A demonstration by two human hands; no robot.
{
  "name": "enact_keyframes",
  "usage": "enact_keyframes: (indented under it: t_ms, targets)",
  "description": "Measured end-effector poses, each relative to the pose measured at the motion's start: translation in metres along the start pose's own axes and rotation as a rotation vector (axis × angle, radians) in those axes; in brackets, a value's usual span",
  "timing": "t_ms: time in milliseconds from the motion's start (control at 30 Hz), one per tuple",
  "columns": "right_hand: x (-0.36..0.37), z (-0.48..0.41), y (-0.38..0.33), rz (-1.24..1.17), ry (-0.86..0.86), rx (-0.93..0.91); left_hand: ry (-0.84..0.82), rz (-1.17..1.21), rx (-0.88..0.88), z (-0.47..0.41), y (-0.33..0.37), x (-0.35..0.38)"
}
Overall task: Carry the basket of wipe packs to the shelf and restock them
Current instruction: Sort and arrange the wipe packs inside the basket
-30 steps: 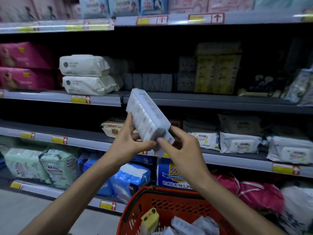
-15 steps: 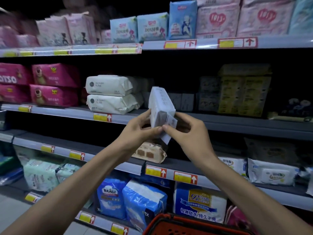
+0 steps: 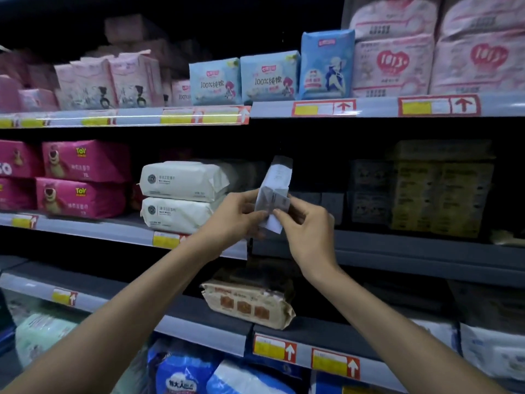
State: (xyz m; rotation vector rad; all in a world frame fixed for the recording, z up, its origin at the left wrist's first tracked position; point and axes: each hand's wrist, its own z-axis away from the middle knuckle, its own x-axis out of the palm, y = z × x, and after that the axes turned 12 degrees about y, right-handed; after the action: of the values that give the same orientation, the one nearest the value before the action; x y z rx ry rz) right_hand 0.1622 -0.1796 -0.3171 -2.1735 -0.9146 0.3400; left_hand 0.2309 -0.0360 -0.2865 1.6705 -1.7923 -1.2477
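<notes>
A white wipe pack (image 3: 275,191) stands on end in front of the middle shelf (image 3: 397,251), just right of two stacked white wipe packs (image 3: 181,197). My left hand (image 3: 235,217) grips its lower left side. My right hand (image 3: 306,226) pinches its lower right corner flap. The pack's far end points into the dark shelf bay. The basket is out of view.
Pink packs (image 3: 79,177) fill the middle shelf's left end and yellowish boxes (image 3: 440,189) its right. A beige wipe pack (image 3: 250,305) lies on the shelf below. Blue and pink packs line the top shelf (image 3: 312,109). Blue bags (image 3: 181,376) sit at the bottom.
Both hands have lifted the white pack up and forward toward the middle shelf. The view has tilted up, and the red basket has dropped out of sight.
</notes>
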Motion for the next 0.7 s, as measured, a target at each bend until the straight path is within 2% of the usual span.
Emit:
enact_keyframes:
  t_ms: [100,233,333,433,567,700]
  targets:
    - [0.017,-0.017,0.013,0.028,0.062,-0.017,0.149,-0.010,0.055,-0.017,-0.008,0.011]
    - [0.043,-0.045,0.031,0.028,0.116,-0.018,0.297,0.009,0.030,-0.046,-0.023,0.021]
    - [0.070,-0.072,0.050,0.065,0.171,0.022,0.419,-0.007,-0.041,-0.080,-0.036,0.027]
    - [0.095,-0.100,0.059,0.114,0.215,0.141,0.575,0.043,-0.177,-0.109,-0.043,0.032]
    - [0.102,-0.113,0.054,0.238,0.044,0.274,0.591,0.011,-0.308,-0.110,-0.053,0.046]
    - [0.095,-0.109,0.055,0.277,-0.020,0.224,0.515,0.057,-0.273,-0.101,-0.060,0.047]
